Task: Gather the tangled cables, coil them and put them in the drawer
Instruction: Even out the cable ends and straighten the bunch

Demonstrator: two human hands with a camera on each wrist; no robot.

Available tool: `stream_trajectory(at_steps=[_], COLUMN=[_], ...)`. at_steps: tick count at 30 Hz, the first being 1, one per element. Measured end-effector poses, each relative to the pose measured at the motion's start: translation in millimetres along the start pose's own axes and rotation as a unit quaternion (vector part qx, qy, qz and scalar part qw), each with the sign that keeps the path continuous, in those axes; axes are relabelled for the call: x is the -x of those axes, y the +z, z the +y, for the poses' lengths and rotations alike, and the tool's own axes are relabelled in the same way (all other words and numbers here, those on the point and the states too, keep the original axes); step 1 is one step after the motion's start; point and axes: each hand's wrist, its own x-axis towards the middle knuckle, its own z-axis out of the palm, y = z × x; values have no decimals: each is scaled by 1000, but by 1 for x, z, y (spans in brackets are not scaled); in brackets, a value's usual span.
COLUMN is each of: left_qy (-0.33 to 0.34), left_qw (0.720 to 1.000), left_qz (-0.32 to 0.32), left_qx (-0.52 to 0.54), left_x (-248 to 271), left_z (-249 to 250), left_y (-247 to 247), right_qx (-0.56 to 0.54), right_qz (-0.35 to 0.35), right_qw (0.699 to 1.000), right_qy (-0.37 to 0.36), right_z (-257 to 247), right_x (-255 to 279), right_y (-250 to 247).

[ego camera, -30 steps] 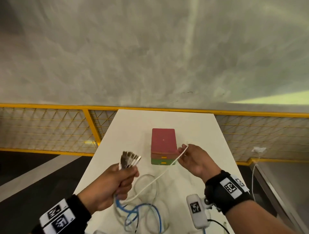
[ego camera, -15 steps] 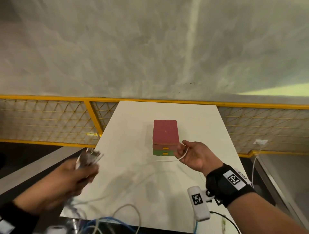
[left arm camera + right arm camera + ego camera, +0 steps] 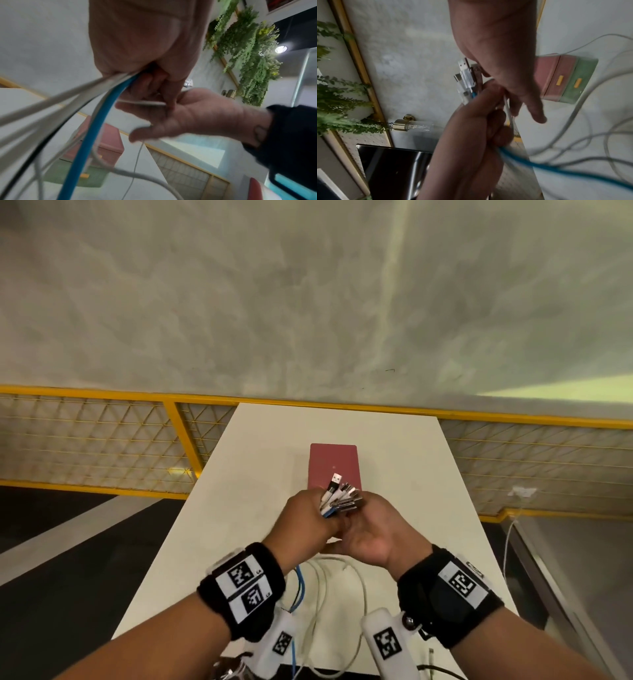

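My left hand grips a bundle of cables just below their plugs, which fan out upward above the fist. The bundle holds white cables, a black one and a blue cable. They hang down in loose loops over the near part of the white table. My right hand lies against the left, fingers mostly straight, its thumb pinching a thin white cable. Behind the hands stands the small drawer box, red on top and green below; both drawers are closed.
A yellow mesh railing runs behind the far end of the table, with a grey wall above it. The table is narrow and drops off left and right. A white wall socket with a lead sits low at the right.
My left hand swung out past the table's left edge with the bundle, then came back to the middle. My right hand brought its white cable in, and the two hands now meet before the box.
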Motion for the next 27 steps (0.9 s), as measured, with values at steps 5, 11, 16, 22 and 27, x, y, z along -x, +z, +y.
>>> stream_trajectory(at_steps=[5,11,16,22,27], left_qy=[-39,-107,-101,100,217], left_qw=[984,930,977,972,972], left_qz=[-166,-329,-186,-104,-38], left_qx=[-49,-123,28,187,76], left_x=[43,85,76,50,11], left_z=[-11,-7,37,130,194], left_y=[-29,-97,-125,-132,-129], right_qx=[-84,-90,352,631,452], right_qz=[114,205,175,-4,-249], right_qw=[990,973,910,768,801], right_qy=[-21,-53,130,-107,-303], right_z=[-36,-45,-4,-26,-74], right_x=[-1,-3,8,39,92], right_y=[-27,-80,-100,-12,107])
